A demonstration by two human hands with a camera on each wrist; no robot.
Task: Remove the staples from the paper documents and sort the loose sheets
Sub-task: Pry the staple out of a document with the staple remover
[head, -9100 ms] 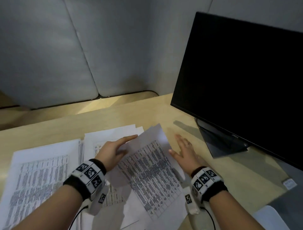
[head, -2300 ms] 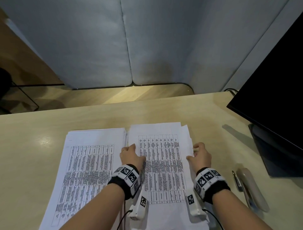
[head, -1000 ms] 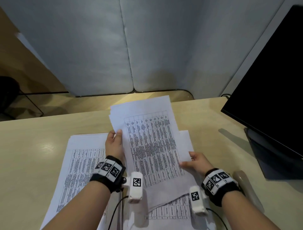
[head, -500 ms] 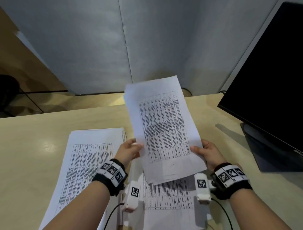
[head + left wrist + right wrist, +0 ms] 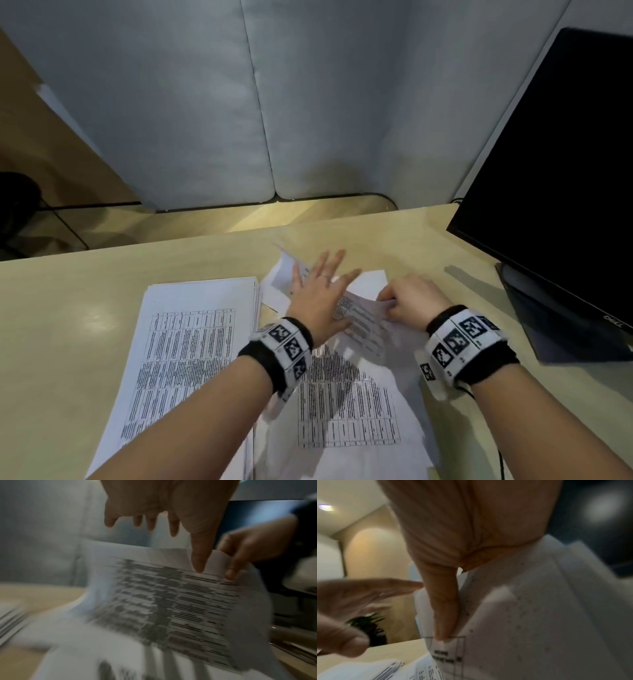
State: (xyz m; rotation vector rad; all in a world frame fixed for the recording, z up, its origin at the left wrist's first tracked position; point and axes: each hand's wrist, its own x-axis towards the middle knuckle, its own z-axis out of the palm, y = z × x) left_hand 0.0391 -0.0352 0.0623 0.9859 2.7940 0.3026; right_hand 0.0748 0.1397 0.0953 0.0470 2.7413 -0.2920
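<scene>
Right hand (image 5: 411, 301) pinches one sheet (image 5: 363, 322) – blurred; left hand (image 5: 318, 291) spread flat; two piles (image 5: 191, 342).

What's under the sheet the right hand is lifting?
Under the lifted sheet, pinched by the right hand, lies another printed page with a table, on the desk. Its far end is covered by the sheet and the open left hand.
</scene>
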